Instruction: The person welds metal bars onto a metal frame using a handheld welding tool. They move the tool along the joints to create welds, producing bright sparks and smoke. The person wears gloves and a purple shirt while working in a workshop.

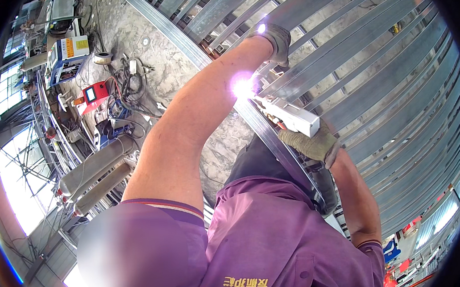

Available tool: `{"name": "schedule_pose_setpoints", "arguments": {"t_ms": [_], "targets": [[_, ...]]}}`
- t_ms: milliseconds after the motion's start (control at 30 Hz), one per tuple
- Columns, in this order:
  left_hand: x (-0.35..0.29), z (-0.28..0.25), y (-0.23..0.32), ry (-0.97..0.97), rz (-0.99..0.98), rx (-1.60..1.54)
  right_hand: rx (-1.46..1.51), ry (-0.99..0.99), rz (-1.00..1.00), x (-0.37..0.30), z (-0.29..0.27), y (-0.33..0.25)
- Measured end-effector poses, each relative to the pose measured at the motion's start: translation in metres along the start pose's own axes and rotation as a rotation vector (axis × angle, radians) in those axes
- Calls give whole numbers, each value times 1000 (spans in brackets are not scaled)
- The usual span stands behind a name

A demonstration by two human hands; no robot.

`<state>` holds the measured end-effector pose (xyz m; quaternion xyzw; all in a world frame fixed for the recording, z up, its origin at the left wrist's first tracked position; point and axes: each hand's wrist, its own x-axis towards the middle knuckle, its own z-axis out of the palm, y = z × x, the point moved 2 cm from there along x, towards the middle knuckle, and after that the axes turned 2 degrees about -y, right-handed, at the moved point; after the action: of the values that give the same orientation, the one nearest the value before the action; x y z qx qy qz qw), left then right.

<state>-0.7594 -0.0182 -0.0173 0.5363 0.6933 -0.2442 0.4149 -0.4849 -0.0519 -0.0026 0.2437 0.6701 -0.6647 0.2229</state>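
Purple-white welding glare (243, 87) burns at the long metal rail (263, 117), close to where the slats meet it. My right hand (315, 144), in a grey-green work glove, is closed round a boxy white welding torch (292, 115) whose nozzle points at the glare. Beyond the bright spot, my gloved left hand (277, 43) is closed over the end of a grey metal slat (310, 76); some of its fingers are hidden. A second small bright spot shows on that glove. The glare hides the seam itself.
Many parallel metal slats (394, 52) spread across the right side. On the concrete floor (125, 23) at left lie tangled cables (135, 78), a red box with a screen (95, 95) and a blue-white machine (67, 59). Grey gas cylinders (95, 166) lie below them.
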Motion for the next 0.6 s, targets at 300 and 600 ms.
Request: {"name": "schedule_pose_setpoints", "arguments": {"t_ms": [300,600], "targets": [[6,4,-2,38,6,11,18,11,-24,-3,2,9],[3,0,-1,16,-13,-31,-54,-4,29,-14,-2,-6]]}}
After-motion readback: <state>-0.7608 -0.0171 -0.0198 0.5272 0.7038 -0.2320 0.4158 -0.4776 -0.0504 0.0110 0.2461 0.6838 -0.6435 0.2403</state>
